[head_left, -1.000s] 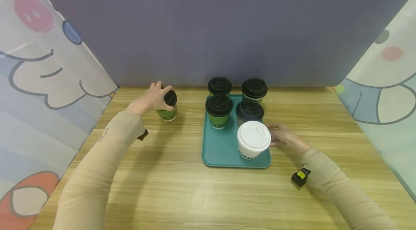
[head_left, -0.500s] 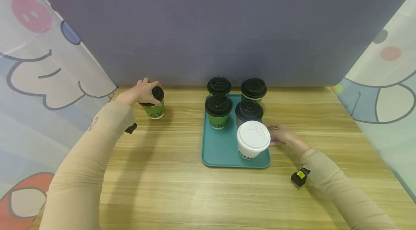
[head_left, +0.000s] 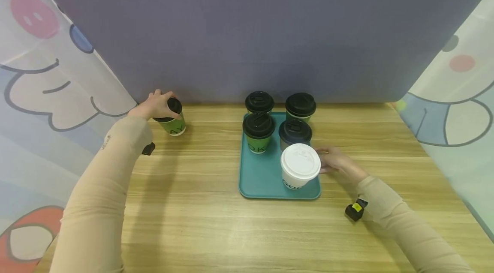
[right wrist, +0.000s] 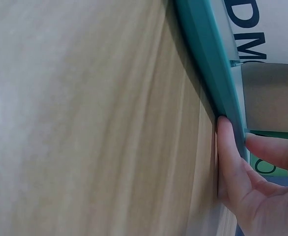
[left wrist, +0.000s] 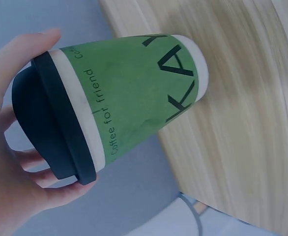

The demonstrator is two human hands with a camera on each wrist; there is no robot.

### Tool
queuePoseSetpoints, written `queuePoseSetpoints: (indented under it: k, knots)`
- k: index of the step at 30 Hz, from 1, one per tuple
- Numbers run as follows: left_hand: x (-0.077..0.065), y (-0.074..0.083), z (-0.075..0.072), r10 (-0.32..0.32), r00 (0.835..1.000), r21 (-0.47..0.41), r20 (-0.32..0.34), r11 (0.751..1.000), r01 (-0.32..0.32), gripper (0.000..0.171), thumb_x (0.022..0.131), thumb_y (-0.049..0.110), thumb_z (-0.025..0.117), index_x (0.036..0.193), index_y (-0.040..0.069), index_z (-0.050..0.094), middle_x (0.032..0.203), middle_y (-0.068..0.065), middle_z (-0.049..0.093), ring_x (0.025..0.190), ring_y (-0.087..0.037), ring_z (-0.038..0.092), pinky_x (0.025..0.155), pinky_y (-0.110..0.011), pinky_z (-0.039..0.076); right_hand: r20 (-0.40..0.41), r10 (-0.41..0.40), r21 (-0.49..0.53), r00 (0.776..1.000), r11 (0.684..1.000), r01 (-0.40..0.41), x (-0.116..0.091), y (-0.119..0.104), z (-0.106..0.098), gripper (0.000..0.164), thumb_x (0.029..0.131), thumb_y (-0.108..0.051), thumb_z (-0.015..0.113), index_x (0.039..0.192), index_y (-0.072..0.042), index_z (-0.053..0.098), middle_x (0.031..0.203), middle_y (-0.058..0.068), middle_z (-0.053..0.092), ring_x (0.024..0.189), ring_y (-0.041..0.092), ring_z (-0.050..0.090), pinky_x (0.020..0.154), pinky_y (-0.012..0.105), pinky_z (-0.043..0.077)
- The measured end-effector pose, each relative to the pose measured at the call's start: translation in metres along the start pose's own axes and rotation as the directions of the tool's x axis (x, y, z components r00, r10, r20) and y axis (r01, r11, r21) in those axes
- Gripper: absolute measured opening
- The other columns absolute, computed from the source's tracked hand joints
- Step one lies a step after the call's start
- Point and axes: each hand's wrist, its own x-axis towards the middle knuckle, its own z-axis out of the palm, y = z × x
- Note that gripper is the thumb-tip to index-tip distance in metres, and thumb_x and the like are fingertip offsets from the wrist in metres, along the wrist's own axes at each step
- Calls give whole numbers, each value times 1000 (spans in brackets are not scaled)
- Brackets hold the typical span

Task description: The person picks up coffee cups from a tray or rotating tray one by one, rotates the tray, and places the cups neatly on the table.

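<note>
At the table (head_left: pixel 216 226), left hand (head_left: pixel 153 106) clamped on green cup (left wrist: pixel 134 93) by its lid (left wrist: pixel 53 120), right hand (head_left: pixel 334 160) pinching the tray (head_left: pixel 262 185), white cup (head_left: pixel 301 163) aboard.

Green with black lettering on the leftmost cup (left wrist: pixel 139 93), white at both ends, black on its lid (left wrist: pixel 45 118). Even teal across the tray (head_left: pixel 259 174). Black on the four rear lids (head_left: pixel 259 124); white, dark-lettered, on the front cup (head_left: pixel 294 181), and plain white on its cover (head_left: pixel 301 161). Streaky yellow-brown wood grain along the worktop (head_left: pixel 216 234), flat purple-grey on the back panel (head_left: pixel 247 28), beige on the sleeves (head_left: pixel 92 191), pink, blue and red cartoons on the side curtains (head_left: pixel 69 106).
</note>
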Motion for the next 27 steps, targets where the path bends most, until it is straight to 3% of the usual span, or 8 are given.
queuePoseSetpoints:
  k: [9,20,27]
  knots:
    - [-1,-23,3,-44,996,-72,-77,997,38,78,75,42,65,132,2,28,127,-40,12,113,-55,14,78,-69,27,-27,14,-32,1000,999,-15,-1,-2,1,50,91,-6,42,132,13,22,85,12,58,63,13,62,62,30,52]
    - [1,-45,7,-109,992,-103,-61,989,102,85,75,52,61,134,2,26,127,-42,10,114,-61,9,78,-72,24,-38,21,-30,999,999,-23,-2,-2,2,50,90,-6,43,132,12,24,82,11,58,62,12,61,61,29,52]
    - [-3,-47,5,-132,991,-115,-35,985,127,96,70,62,59,136,2,23,129,-43,7,115,-61,9,80,-72,22,-36,19,-52,999,998,-21,-1,-2,1,51,91,-10,43,132,12,24,86,13,58,62,13,62,61,29,52]
